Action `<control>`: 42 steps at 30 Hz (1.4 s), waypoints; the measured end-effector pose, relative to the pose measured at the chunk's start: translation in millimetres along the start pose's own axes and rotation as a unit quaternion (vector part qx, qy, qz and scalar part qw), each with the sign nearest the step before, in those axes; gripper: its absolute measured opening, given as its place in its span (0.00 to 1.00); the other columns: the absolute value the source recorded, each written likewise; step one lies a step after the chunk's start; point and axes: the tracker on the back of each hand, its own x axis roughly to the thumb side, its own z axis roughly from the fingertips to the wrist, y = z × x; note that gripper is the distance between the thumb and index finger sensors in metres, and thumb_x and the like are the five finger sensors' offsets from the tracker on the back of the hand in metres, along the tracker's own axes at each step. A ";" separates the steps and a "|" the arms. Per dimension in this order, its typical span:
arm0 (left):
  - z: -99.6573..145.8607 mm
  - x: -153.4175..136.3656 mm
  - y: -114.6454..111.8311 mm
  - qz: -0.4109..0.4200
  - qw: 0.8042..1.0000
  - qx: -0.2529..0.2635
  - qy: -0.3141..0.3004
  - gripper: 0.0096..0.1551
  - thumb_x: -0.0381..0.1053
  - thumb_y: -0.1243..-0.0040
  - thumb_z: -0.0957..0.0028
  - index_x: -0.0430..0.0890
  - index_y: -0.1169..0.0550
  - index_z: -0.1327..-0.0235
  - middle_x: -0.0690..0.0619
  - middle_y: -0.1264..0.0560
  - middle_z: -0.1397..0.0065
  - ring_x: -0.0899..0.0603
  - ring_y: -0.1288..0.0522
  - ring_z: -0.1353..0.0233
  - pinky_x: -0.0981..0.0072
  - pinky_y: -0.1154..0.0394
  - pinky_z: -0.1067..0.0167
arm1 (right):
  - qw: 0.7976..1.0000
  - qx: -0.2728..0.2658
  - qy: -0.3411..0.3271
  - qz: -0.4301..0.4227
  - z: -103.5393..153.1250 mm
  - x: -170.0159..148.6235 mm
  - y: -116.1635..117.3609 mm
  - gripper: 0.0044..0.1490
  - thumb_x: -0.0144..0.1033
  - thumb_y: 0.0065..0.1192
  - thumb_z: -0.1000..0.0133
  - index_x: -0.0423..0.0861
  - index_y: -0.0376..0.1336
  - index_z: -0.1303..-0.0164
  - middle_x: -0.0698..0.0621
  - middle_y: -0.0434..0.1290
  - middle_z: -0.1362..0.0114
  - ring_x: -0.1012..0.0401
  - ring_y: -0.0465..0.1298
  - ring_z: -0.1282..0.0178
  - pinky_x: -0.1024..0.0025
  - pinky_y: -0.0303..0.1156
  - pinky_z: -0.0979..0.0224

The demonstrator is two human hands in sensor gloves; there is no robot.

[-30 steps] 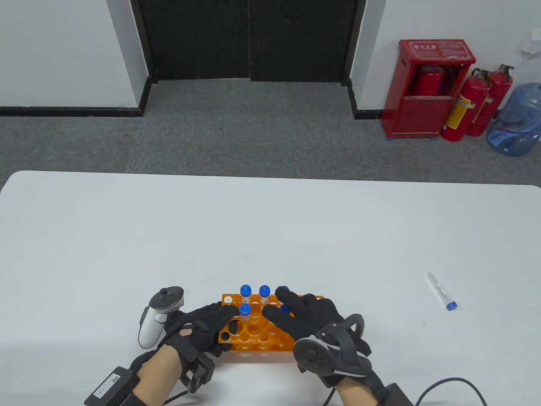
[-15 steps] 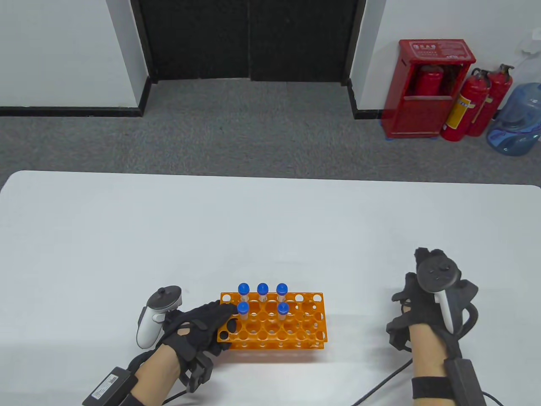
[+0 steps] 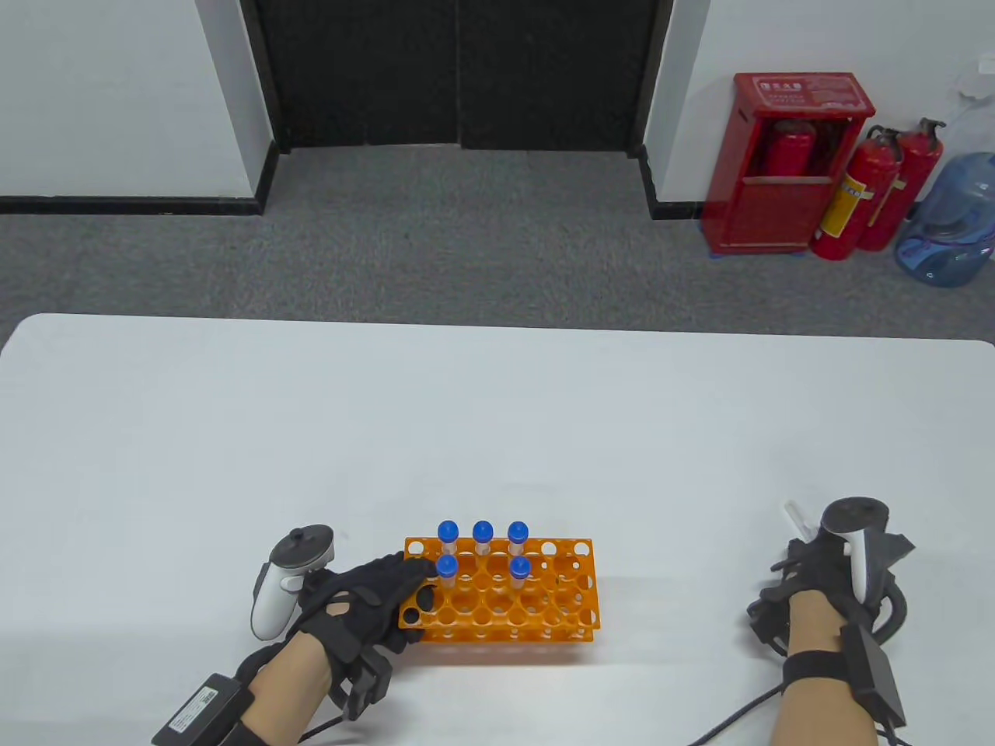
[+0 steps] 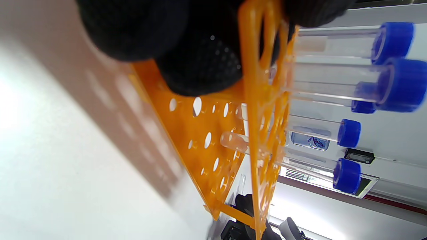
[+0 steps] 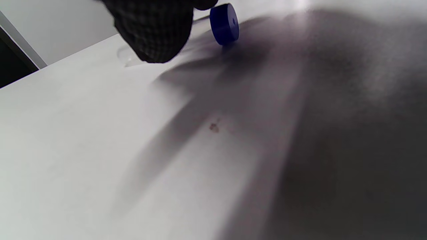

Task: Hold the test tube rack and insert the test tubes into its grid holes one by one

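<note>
An orange test tube rack point(image 3: 536, 614) stands on the white table near its front edge. Several clear test tubes with blue caps point(image 3: 482, 533) stand upright in its far-left holes. My left hand point(image 3: 392, 594) grips the rack's left end; in the left wrist view its fingers point(image 4: 200, 60) wrap the rack's edge point(image 4: 260, 133) beside the tubes point(image 4: 347, 133). My right hand point(image 3: 801, 559) is down over a loose tube, whose clear tip point(image 3: 793, 513) sticks out behind it. In the right wrist view a fingertip point(image 5: 153, 30) is over this tube, and its blue cap point(image 5: 225, 23) lies on the table.
The white table point(image 3: 497, 420) stretches far behind the rack. Grey carpet, a red extinguisher cabinet point(image 3: 785, 163) and a water bottle point(image 3: 948, 225) lie beyond the table's far edge. Cables trail from both wrists at the front edge.
My right hand left a tube standing in the rack's second row and moved right to the loose tube, then came down over it. The left hand and rack stayed put.
</note>
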 end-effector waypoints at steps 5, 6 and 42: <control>0.6 0.4 0.3 0.001 1.000 0.001 -0.002 0.23 0.68 0.46 0.52 0.65 0.24 0.46 0.70 0.19 0.51 0.59 0.12 0.63 0.79 0.11 0.65 | 1.000 0.012 0.010 -0.001 -6.2 0.1 4.7 0.45 0.45 0.67 0.46 0.64 0.48 0.23 0.64 0.49 0.13 0.55 0.45 0.13 0.47 0.40 0.14; 0.7 0.5 0.5 0.001 1.000 0.002 -0.002 0.23 0.68 0.46 0.52 0.65 0.24 0.46 0.70 0.19 0.51 0.59 0.12 0.63 0.79 0.11 0.65 | 1.000 0.009 0.010 -0.006 -6.3 0.8 5.0 0.44 0.44 0.68 0.46 0.63 0.48 0.23 0.63 0.50 0.13 0.55 0.45 0.13 0.47 0.40 0.14; 3.2 -0.7 3.7 0.015 1.000 0.012 0.008 0.23 0.68 0.46 0.52 0.65 0.24 0.46 0.71 0.19 0.51 0.59 0.11 0.63 0.79 0.11 0.65 | 0.696 -0.103 -0.666 0.249 377.8 144.3 -36.6 0.32 0.33 0.76 0.57 0.56 0.71 0.39 0.52 0.73 0.27 0.52 0.81 0.48 0.52 0.78 0.46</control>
